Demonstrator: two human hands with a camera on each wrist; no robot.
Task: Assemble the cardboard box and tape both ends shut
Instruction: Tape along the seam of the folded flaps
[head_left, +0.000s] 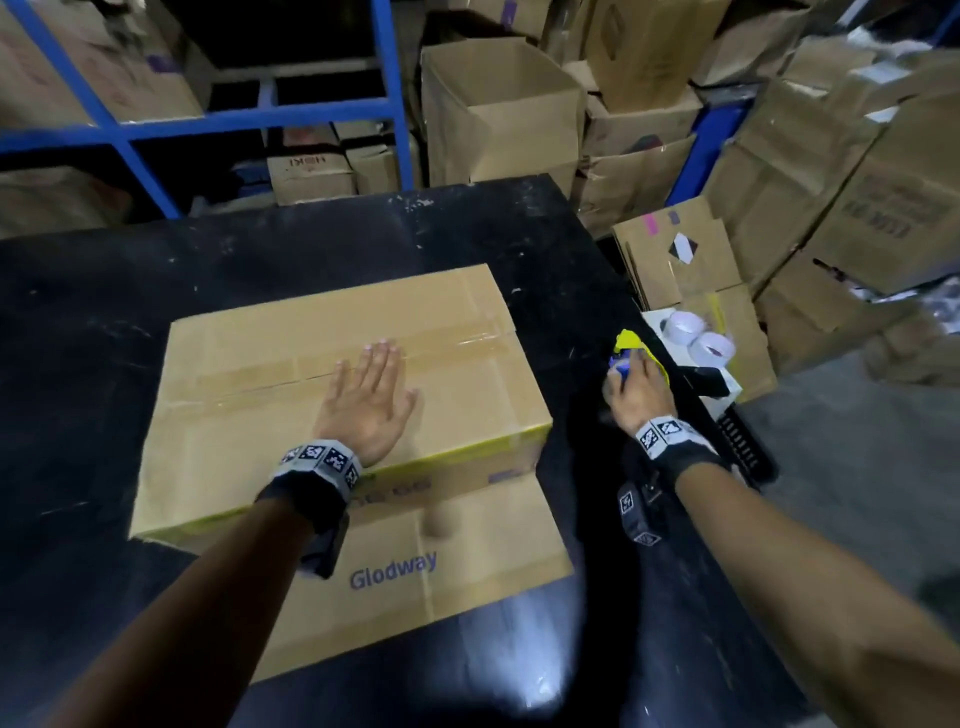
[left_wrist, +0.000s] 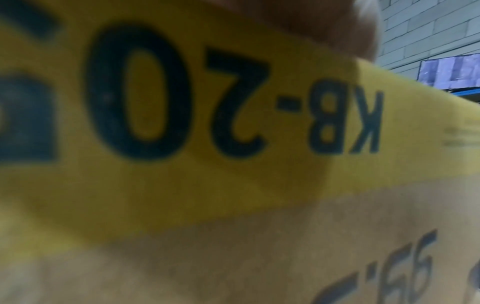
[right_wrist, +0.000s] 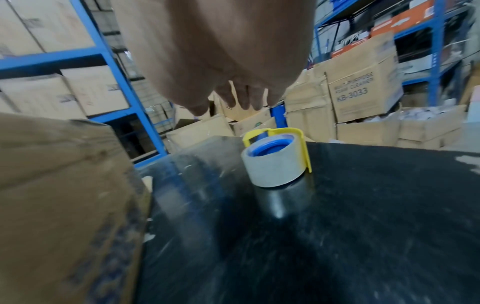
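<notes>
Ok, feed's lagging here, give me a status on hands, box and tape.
Left hand flat on taped box. Right hand open above tape dispenser, which stands on the table. Nothing in the way.

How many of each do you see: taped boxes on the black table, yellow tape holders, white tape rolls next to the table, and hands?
Taped box: 1
Yellow tape holder: 1
White tape rolls: 2
Hands, the left hand and the right hand: 2
Total: 6
</notes>
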